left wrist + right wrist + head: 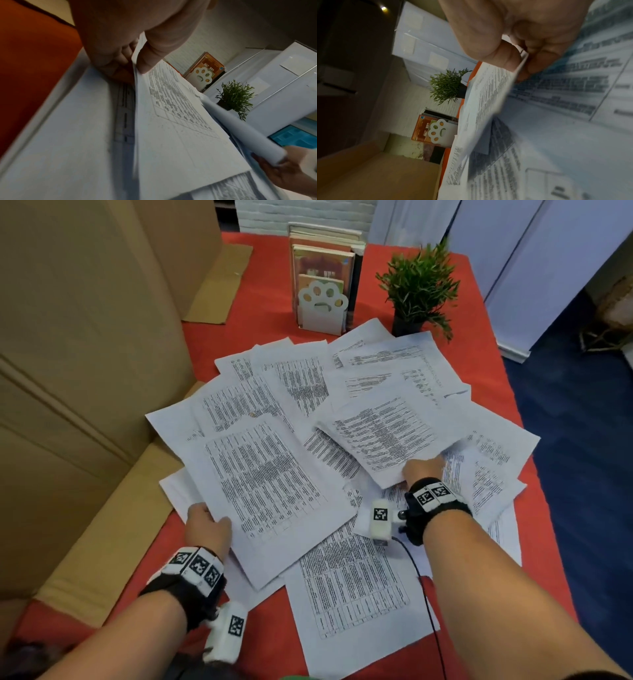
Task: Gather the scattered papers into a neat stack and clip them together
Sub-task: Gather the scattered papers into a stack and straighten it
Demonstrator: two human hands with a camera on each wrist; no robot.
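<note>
So this is early in the gathering step. The papers (329, 446) are lying fanned out all over the red worktop (260, 313), overlapping at every angle, nothing squared up yet.

The left hand (207, 529) is pinching the near left corner of a big sheet (270, 484), thumb on top and fingers (123, 56) tucked underneath, which the left wrist view shows pretty clearly. The right hand (423, 470) is doing the same with a smaller-looking sheet (383, 433) toward the right, thumb over the edge and fingers curled below. Both sheets are sitting slightly lifted off the pile.

Next move, I'd guess, is bringing those two sheets together on top of each other, then sweeping in the far ones sitting near the potted plant (419, 289) and the paw-shaped bookend (322, 302). The sheets are thin and floppy, so they'll probably bend or slide if dragged by one corner; tapping the edges on the worktop should be what squares them.

One snag: I'm not spotting a clip anywhere in these views. Could be hiding under the papers, can't tell.
</note>
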